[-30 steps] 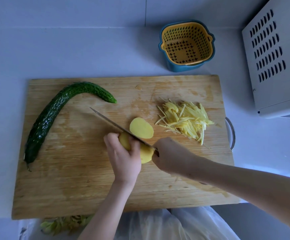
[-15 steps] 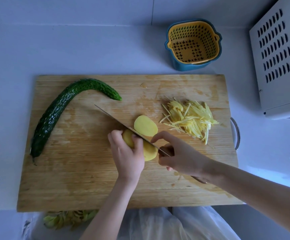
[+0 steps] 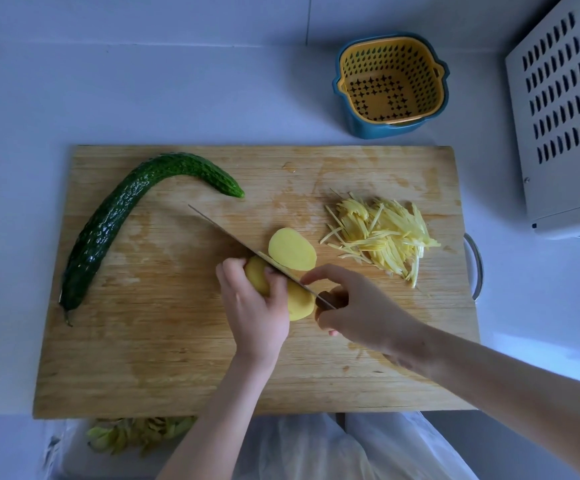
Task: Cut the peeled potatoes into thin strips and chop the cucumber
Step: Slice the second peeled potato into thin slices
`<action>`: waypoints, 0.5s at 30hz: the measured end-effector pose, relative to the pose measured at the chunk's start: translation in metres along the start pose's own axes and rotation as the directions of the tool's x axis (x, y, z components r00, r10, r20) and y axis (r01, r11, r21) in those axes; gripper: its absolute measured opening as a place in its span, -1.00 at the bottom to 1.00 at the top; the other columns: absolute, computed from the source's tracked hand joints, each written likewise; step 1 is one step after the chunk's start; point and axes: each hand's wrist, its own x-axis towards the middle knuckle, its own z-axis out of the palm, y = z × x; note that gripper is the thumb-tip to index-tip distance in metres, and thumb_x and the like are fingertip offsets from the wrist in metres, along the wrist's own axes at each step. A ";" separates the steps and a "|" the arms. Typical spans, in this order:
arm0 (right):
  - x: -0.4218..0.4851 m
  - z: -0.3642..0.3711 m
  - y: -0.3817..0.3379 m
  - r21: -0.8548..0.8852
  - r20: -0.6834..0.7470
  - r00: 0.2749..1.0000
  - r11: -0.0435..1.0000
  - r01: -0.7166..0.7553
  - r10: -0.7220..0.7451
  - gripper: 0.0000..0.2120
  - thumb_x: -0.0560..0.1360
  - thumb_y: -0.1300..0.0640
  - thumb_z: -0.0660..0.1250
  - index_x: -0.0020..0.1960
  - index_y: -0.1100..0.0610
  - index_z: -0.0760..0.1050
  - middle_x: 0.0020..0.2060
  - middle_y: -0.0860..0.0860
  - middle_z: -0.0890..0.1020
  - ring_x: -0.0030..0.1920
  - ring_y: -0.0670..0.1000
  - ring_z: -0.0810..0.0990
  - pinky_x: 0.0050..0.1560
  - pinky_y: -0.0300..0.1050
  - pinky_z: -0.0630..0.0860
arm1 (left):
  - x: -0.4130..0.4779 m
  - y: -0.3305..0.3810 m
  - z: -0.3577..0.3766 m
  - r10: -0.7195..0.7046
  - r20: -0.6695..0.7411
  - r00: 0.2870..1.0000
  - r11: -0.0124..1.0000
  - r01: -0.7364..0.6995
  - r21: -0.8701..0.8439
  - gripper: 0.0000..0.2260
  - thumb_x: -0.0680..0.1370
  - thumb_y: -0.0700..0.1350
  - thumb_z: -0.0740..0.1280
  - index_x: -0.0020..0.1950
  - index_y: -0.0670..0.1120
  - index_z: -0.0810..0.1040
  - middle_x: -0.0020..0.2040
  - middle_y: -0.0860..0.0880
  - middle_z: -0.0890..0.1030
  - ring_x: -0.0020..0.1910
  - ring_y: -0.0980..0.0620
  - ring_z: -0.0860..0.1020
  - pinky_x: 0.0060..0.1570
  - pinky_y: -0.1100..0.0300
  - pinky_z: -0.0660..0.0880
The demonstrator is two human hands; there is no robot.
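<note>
Pinning the peeled potato to the wooden cutting board, your left hand curls over its left part, fingertips bent down on top of it and thumb on the near side. Your right hand is wrapped round the dark handle of the kitchen knife, with the forefinger reaching forward above the spine of the blade. The blade runs slantwise across the potato, tip pointing away to the left, and sits just beside your left fingertips; how deep the edge has gone you cannot tell from here.

One flat potato slice lies on the board right behind the blade, touching the potato. A heap of thin potato strips sits near it to the right. The whole, curved cucumber lies uncut along the left of the board, well apart from both hands.

On the desk behind the board stands a yellow strainer basket nested in a blue bowl. A white vented appliance is at the far right, and peelings lie below the board's near edge.
</note>
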 end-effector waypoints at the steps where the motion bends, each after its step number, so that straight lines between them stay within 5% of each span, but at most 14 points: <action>1: 0.000 -0.001 0.000 0.032 0.017 1.000 0.999 -0.023 0.022 -0.46 0.37 0.40 0.25 0.17 -0.14 0.47 -0.30 -0.01 0.48 -0.33 -0.04 0.40 -0.36 -0.28 0.37 | 0.000 -0.001 0.000 0.004 0.001 1.000 1.000 -0.004 -0.003 -0.76 0.48 -0.03 0.16 0.00 -0.19 0.37 -0.08 -0.11 0.42 -0.20 0.09 0.40 -0.24 0.46 0.36; 7: 0.008 -0.010 -0.008 -0.062 0.194 0.973 0.992 -0.114 0.124 -0.28 0.37 0.39 0.25 0.37 -0.23 0.31 -0.35 0.00 0.41 -0.35 -0.07 0.35 -0.35 -0.25 0.31 | -0.001 0.000 -0.001 0.009 0.001 1.000 1.000 -0.009 -0.001 -0.75 0.48 -0.05 0.15 0.01 -0.22 0.38 -0.08 -0.12 0.43 -0.18 0.04 0.42 -0.22 0.40 0.38; 15: 0.027 -0.014 -0.012 -0.167 0.254 0.948 0.974 -0.151 0.191 -0.06 0.41 0.39 0.24 0.48 -0.26 -0.20 -0.32 0.06 0.45 -0.43 -0.04 0.38 -0.45 -0.19 0.34 | 0.001 0.002 0.000 0.021 0.006 1.000 1.000 -0.021 0.021 -0.74 0.47 -0.04 0.17 0.00 -0.23 0.39 -0.10 -0.11 0.42 -0.22 0.06 0.40 -0.25 0.45 0.35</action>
